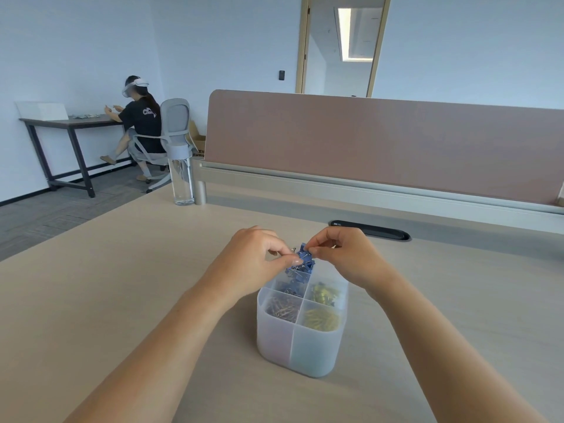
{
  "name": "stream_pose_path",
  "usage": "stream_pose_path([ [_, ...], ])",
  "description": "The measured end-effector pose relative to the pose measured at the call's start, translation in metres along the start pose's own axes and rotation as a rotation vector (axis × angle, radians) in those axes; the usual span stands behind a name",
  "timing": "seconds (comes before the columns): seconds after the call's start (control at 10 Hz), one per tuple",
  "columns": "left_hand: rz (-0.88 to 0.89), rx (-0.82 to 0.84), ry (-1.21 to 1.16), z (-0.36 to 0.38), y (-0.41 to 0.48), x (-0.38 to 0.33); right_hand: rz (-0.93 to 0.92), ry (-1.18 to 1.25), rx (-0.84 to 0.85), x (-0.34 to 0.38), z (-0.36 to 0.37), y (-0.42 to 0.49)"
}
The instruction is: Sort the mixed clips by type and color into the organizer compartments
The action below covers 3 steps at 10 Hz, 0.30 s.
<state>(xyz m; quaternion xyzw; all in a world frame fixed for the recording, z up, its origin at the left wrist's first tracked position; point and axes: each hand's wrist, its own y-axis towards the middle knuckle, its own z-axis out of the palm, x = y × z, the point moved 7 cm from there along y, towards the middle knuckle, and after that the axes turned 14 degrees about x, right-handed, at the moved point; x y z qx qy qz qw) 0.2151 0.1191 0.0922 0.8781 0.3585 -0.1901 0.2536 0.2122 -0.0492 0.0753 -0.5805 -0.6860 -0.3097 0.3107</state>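
A translucent four-compartment organizer (300, 349) stands on the desk in front of me. Its far left cell holds blue binder clips (293, 289), the far right cell yellow binder clips (324, 293), the near left cell purple paper clips (283, 308), the near right cell yellow paper clips (321, 319). Above the organizer's far edge hangs a tangled bunch of blue binder clips (302, 264). My left hand (256, 257) pinches the bunch from the left, and my right hand (345, 254) pinches its top from the right.
A clear water bottle (182, 175) stands at the desk's far left. A pink divider panel (381, 141) runs across the back, with a black cable slot (369, 229) before it. A person sits on a chair at another table at the far left.
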Motion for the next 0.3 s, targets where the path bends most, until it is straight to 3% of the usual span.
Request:
stream_pose_path([
  [0.3,-0.171,-0.097,-0.396,0.001,-0.005,0.014,-0.056,-0.370,0.165,0.035,-0.012,-0.034],
])
